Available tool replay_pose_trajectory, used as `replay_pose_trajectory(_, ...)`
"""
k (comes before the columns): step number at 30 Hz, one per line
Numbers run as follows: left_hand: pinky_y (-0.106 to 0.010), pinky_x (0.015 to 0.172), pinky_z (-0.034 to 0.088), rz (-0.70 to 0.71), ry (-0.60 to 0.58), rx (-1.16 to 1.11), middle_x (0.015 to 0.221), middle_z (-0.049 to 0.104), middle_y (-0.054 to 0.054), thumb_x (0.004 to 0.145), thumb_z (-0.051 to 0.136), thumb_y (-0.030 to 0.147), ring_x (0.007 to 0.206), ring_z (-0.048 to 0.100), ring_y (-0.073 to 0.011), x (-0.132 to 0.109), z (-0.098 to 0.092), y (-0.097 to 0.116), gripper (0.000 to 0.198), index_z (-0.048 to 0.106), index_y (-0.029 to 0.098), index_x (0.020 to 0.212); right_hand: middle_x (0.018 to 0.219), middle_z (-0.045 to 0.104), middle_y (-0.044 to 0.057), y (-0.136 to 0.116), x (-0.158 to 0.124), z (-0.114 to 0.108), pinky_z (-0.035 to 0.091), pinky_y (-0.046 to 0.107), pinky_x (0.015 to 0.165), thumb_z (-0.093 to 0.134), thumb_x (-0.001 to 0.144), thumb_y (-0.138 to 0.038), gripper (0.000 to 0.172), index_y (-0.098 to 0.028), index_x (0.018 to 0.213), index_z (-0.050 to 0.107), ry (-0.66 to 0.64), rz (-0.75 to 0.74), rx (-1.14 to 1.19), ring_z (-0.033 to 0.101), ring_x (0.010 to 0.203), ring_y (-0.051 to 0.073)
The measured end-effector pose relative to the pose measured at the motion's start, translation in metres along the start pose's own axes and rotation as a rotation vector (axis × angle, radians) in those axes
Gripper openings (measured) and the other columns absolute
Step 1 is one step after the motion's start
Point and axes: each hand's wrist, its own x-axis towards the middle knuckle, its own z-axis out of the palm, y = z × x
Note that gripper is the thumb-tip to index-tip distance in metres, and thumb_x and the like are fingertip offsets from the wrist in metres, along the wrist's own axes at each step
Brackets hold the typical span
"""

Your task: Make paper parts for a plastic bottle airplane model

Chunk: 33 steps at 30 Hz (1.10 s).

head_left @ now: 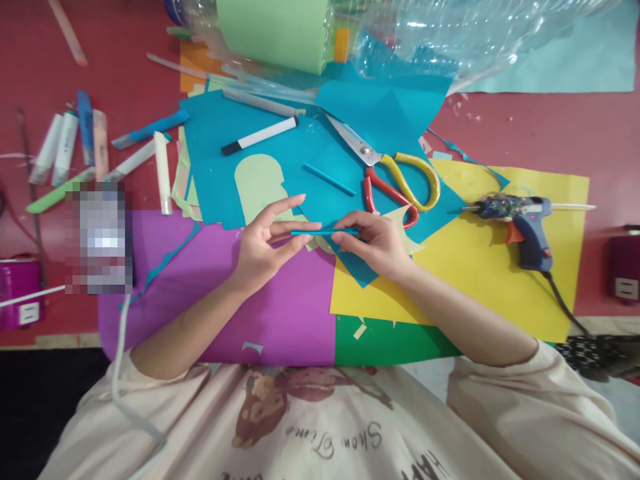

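Note:
A thin blue paper strip (327,232), perhaps rolled or folded, lies level between my two hands. My right hand (380,243) pinches its right part between thumb and fingers. My left hand (265,240) has the left end between thumb and a finger, while the index finger is raised away. Just beyond them a similar blue strip (329,179) rests on the blue sheet (210,153). Scissors (370,157) with red and yellow handles lie partly open behind my right hand. A pale green rounded cutout (257,180) is beyond my left hand, partly covered by it.
A glue gun (533,227) sits on yellow paper (500,280) at right, its cord trailing down. Several markers (65,147) lie at left, above a pixelated device (103,237) with a cable. Purple paper (215,280) spreads nearby. Clear plastic bottles (450,40) stretch across the back.

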Motion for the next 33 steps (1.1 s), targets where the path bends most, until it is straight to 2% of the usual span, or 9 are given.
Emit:
replay_pose_trajectory(6, -0.025, 0.071, 0.061, 0.031, -0.003, 0.001, 0.099, 0.077, -0.006, 0.079, 0.072, 0.036, 0.087, 0.075, -0.0208, -0.0005, -0.0002, 0.0007, 0.043, 0.060, 0.020, 0.118, 0.072, 0.067, 0.003, -0.0019, -0.0001, -0.0004, 0.042, 0.024, 0.052, 0.064, 0.083, -0.047, 0.031, -0.016, 0.080, 0.068, -0.024, 0.000, -0.019, 0.054, 0.058, 0.011)
replay_pose_trajectory(11, -0.027, 0.076, 0.061, 0.099, 0.070, 0.079, 0.089, 0.078, -0.005, 0.080, 0.072, 0.036, 0.085, 0.075, -0.0190, -0.0037, 0.0017, 0.0027, 0.037, 0.063, 0.020, 0.112, 0.072, 0.067, 0.003, -0.0027, 0.0001, -0.0003, 0.042, 0.024, 0.053, 0.064, 0.084, -0.046, 0.030, -0.016, 0.080, 0.067, -0.022, -0.024, -0.026, 0.055, 0.058, 0.011)
replay_pose_trajectory(13, -0.027, 0.077, 0.061, 0.117, 0.092, 0.114, 0.091, 0.077, -0.005, 0.080, 0.071, 0.038, 0.088, 0.074, -0.0187, -0.0040, 0.0016, 0.0025, 0.039, 0.063, 0.019, 0.113, 0.072, 0.067, 0.003, -0.0031, 0.0001, -0.0004, 0.041, 0.024, 0.053, 0.064, 0.084, -0.044, 0.029, -0.016, 0.080, 0.067, -0.023, -0.029, -0.036, 0.055, 0.058, 0.011)
replay_pose_trajectory(15, -0.027, 0.080, 0.060, 0.124, 0.075, 0.148, 0.100, 0.077, -0.007, 0.080, 0.071, 0.038, 0.092, 0.073, -0.0185, -0.0033, 0.0007, 0.0025, 0.038, 0.065, 0.019, 0.113, 0.072, 0.068, 0.003, -0.0037, 0.0001, -0.0006, 0.041, 0.024, 0.053, 0.064, 0.085, -0.043, 0.027, -0.016, 0.079, 0.068, -0.027, -0.041, -0.058, 0.054, 0.057, 0.010)
replay_pose_trajectory(18, -0.026, 0.083, 0.059, 0.163, 0.004, 0.231, 0.100, 0.077, -0.005, 0.081, 0.069, 0.033, 0.090, 0.073, -0.0169, -0.0013, -0.0011, 0.0038, 0.021, 0.073, 0.021, 0.098, 0.070, 0.068, 0.003, -0.0047, -0.0003, -0.0007, 0.041, 0.024, 0.054, 0.065, 0.084, -0.041, 0.027, -0.016, 0.079, 0.069, -0.032, -0.084, -0.085, 0.055, 0.057, 0.010)
replay_pose_trajectory(21, -0.025, 0.080, 0.059, 0.184, -0.021, 0.273, 0.088, 0.078, -0.002, 0.082, 0.068, 0.029, 0.081, 0.074, -0.0158, 0.0005, -0.0018, 0.0057, 0.010, 0.076, 0.022, 0.083, 0.071, 0.069, 0.004, -0.0049, -0.0013, -0.0004, 0.041, 0.025, 0.053, 0.066, 0.083, -0.046, 0.031, -0.016, 0.078, 0.070, -0.019, -0.079, -0.077, 0.055, 0.057, 0.010)
replay_pose_trajectory(24, -0.022, 0.073, 0.059, 0.124, 0.011, 0.230, 0.086, 0.078, -0.001, 0.081, 0.068, 0.029, 0.078, 0.074, -0.0156, 0.0011, -0.0013, 0.0066, 0.011, 0.076, 0.022, 0.082, 0.075, 0.071, 0.005, -0.0040, -0.0025, 0.0003, 0.043, 0.025, 0.052, 0.067, 0.079, -0.056, 0.041, -0.015, 0.082, 0.072, -0.004, -0.020, -0.002, 0.055, 0.056, 0.010)
replay_pose_trajectory(27, -0.020, 0.067, 0.058, 0.121, 0.062, 0.188, 0.085, 0.078, -0.001, 0.081, 0.069, 0.030, 0.077, 0.073, -0.0150, 0.0008, -0.0009, 0.0063, 0.011, 0.076, 0.021, 0.082, 0.078, 0.072, 0.007, -0.0035, -0.0032, 0.0005, 0.048, 0.025, 0.052, 0.068, 0.075, -0.061, 0.048, -0.014, 0.086, 0.073, -0.011, 0.030, 0.123, 0.058, 0.057, 0.011)
replay_pose_trajectory(33, -0.020, 0.065, 0.057, 0.110, 0.084, 0.194, 0.083, 0.078, -0.002, 0.080, 0.071, 0.035, 0.074, 0.073, -0.0149, 0.0002, -0.0013, 0.0048, 0.014, 0.077, 0.022, 0.081, 0.072, 0.072, 0.006, -0.0058, -0.0033, -0.0021, 0.049, 0.023, 0.049, 0.072, 0.074, -0.056, 0.045, -0.014, 0.089, 0.077, -0.020, 0.071, 0.189, 0.060, 0.053, 0.010)
